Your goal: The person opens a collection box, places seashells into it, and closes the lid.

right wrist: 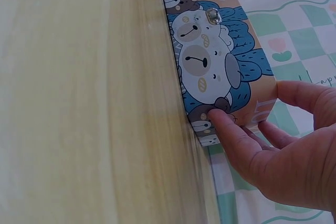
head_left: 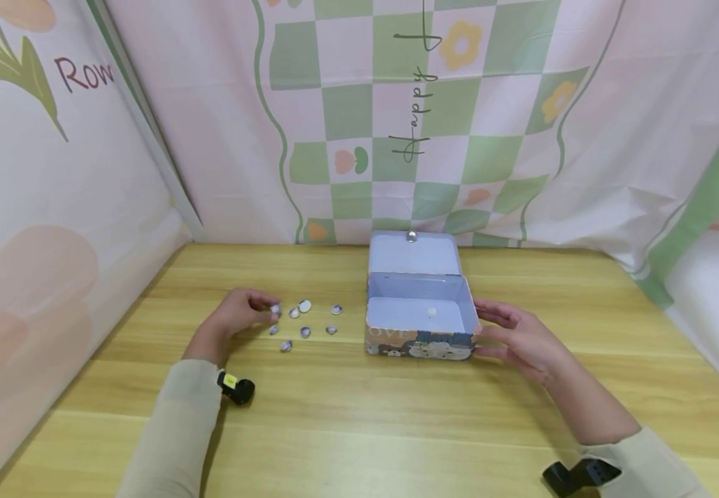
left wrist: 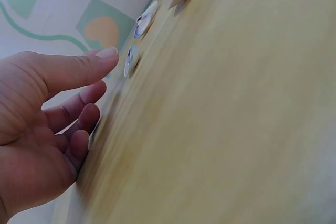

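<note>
Purple-and-white, one small seashell [head_left: 275, 309] sits right at our left hand's [head_left: 241, 310] fingertips, fingers slightly apart, the nearer hand! Our right hand [head_left: 524, 339], fingers spread, touches the bear-printed tin box [head_left: 418, 348] farther right.

Three shells [left wrist: 132, 60] lie on wood [left wrist: 220, 108] near one of the hands [left wrist: 39, 135].

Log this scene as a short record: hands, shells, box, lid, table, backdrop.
Shells: eight visible left of the box
Left hand: fingertips at one shell; whether it is gripped is unclear
Right hand: holds the box at its right end
Box contents: one pale spot on the floor, too small to identify
Lid: open, at the box's back edge
Table: wood-grain
Backdrop: printed cloth, green-and-white checks
</note>
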The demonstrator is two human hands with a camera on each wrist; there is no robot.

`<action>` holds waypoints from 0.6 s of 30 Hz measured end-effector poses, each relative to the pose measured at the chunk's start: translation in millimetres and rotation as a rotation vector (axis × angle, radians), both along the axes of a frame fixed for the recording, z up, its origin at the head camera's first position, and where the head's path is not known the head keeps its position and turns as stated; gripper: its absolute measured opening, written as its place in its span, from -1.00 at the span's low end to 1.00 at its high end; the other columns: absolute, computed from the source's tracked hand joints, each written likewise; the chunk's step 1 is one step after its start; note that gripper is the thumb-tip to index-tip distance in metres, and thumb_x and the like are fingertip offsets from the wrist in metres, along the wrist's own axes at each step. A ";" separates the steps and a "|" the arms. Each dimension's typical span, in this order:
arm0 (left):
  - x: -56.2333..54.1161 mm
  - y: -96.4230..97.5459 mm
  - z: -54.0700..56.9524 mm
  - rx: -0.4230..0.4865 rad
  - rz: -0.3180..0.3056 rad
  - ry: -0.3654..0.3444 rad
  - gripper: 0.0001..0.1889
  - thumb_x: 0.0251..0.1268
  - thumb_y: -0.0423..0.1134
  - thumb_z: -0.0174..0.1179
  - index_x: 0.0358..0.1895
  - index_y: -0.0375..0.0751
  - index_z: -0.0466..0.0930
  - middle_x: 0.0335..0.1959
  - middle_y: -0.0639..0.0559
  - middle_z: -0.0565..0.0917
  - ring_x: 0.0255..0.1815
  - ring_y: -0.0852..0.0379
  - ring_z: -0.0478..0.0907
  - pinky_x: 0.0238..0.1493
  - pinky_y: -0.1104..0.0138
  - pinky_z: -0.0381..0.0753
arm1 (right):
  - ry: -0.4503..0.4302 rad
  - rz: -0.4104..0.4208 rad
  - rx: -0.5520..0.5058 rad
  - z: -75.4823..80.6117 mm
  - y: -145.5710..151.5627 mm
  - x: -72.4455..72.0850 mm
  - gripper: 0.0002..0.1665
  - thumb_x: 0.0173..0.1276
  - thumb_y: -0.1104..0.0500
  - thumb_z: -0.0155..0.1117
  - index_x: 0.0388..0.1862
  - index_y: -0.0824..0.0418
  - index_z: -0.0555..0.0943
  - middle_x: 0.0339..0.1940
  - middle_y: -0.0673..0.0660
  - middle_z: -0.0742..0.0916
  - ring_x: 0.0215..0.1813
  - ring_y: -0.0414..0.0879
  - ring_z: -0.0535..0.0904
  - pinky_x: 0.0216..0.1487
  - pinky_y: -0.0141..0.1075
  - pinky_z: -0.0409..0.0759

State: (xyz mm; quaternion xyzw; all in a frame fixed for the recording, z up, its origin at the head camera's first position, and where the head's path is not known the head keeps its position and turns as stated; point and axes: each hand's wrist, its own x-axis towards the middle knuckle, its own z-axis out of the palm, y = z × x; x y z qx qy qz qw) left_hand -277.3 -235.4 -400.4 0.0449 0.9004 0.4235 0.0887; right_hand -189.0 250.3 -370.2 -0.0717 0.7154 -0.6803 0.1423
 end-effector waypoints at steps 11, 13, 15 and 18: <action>4.8 4.8 15.8 0.094 0.031 -0.002 -0.58 0.16 -0.26 0.38 0.13 -0.15 0.62 -0.05 -0.11 0.60 -0.02 -0.04 0.48 0.03 0.15 0.51 | -0.007 0.000 0.004 0.2 1.1 0.4 -0.12 0.41 0.34 0.17 0.51 0.50 -0.09 0.49 0.51 0.08 0.15 -0.04 0.53 0.09 -0.04 0.59; 5.1 6.3 20.6 0.101 0.031 0.013 -0.58 0.18 -0.27 0.36 0.14 -0.16 0.62 -0.06 -0.10 0.60 -0.03 -0.03 0.48 -0.01 0.17 0.53 | -0.011 -0.005 0.001 0.5 0.9 0.2 -0.11 0.40 0.34 0.18 0.51 0.50 -0.09 0.50 0.50 0.09 0.15 -0.05 0.54 0.09 -0.04 0.59; 5.0 7.7 24.7 0.101 0.018 0.041 -0.59 0.21 -0.27 0.35 0.15 -0.18 0.61 -0.07 -0.09 0.61 -0.04 -0.01 0.49 -0.04 0.20 0.54 | -0.009 -0.003 -0.008 0.8 0.8 0.3 -0.12 0.40 0.35 0.17 0.51 0.51 -0.10 0.49 0.51 0.08 0.12 -0.07 0.55 0.08 -0.05 0.59; 4.2 9.8 29.5 0.115 0.008 0.072 -0.60 0.23 -0.28 0.35 0.15 -0.22 0.61 -0.08 -0.08 0.61 -0.06 0.00 0.49 -0.08 0.23 0.54 | -0.010 -0.001 -0.023 0.2 0.7 0.0 -0.11 0.40 0.36 0.17 0.50 0.52 -0.10 0.48 0.53 0.07 0.08 -0.09 0.57 0.08 -0.05 0.60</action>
